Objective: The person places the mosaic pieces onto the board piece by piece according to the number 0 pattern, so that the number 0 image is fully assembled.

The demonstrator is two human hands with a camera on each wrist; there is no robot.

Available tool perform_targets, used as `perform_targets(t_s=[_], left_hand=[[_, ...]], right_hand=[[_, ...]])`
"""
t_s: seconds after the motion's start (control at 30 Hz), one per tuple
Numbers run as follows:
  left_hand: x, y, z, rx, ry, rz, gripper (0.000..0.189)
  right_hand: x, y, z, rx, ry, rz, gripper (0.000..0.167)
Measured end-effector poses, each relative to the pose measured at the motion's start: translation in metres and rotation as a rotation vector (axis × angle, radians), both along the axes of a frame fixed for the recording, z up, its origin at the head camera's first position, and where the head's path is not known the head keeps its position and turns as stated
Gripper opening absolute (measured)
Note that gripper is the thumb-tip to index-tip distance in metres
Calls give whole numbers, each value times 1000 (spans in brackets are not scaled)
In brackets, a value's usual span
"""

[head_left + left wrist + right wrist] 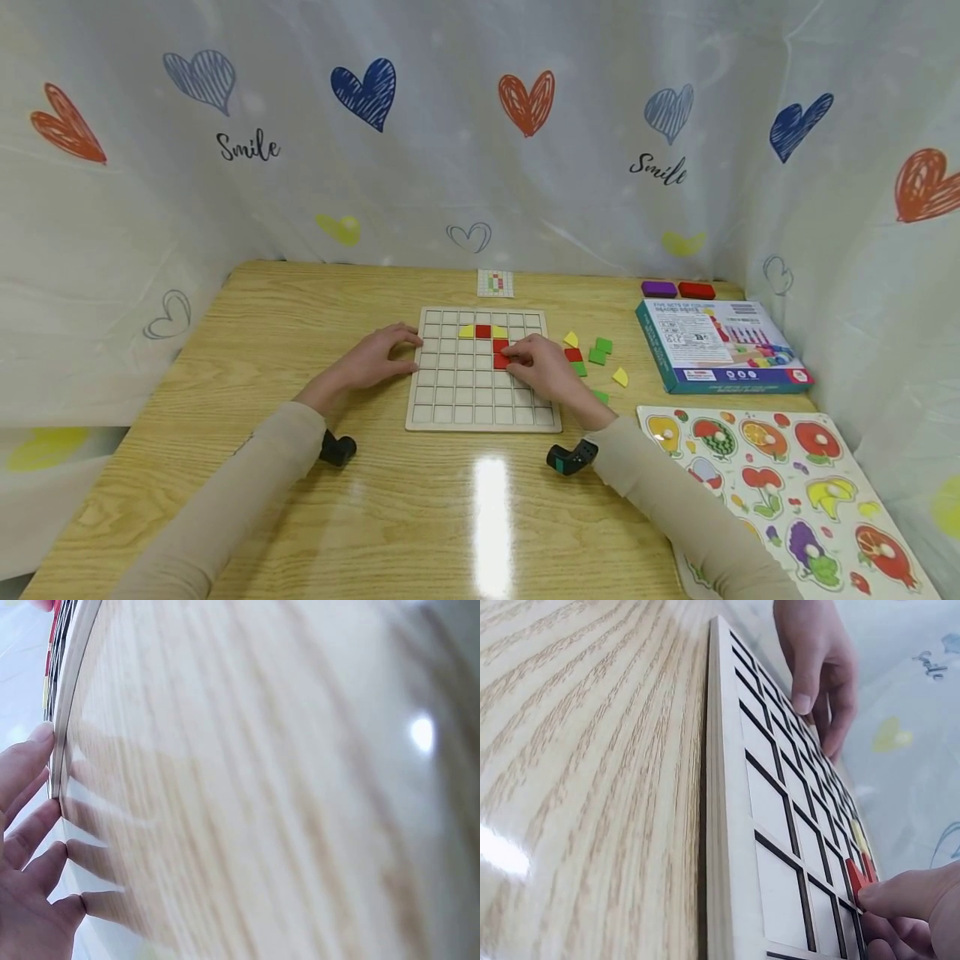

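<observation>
A wooden grid board (444,397) lies on the table with a red square tile (483,332) between two yellow quarter-round tiles (467,332) in an upper row. Below the right yellow piece are two more red squares, one under the other. My right hand (542,367) pinches the lower red square (854,880), which stands tilted over its cell in the right wrist view. At the board's left edge, my left hand (375,357) rests with fingers spread and thumb touching the rim; its fingertips also meet the tabletop in the left wrist view.
Loose green (603,344), yellow and red tiles lie right of the board. Behind it is a small pattern card (496,283). A boxed set (720,346), purple (659,289) and red blocks (697,290), and a fruit puzzle board (772,454) occupy the right side.
</observation>
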State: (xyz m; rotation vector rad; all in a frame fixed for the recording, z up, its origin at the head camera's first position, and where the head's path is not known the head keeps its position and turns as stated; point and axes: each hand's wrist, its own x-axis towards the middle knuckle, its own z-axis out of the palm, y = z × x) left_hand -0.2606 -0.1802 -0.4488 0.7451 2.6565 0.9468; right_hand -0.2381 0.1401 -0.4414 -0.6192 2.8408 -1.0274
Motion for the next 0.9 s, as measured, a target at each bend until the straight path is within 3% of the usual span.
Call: perform_targets(t_s=[0.67,0.9], left_hand=[[1,0,2,5,6,1,44],[2,0,2,5,5,1,44]], right_hand=[[-1,-1,-4,-3,25,3,19],[-1,3,-2,-43,-30,-13,19]])
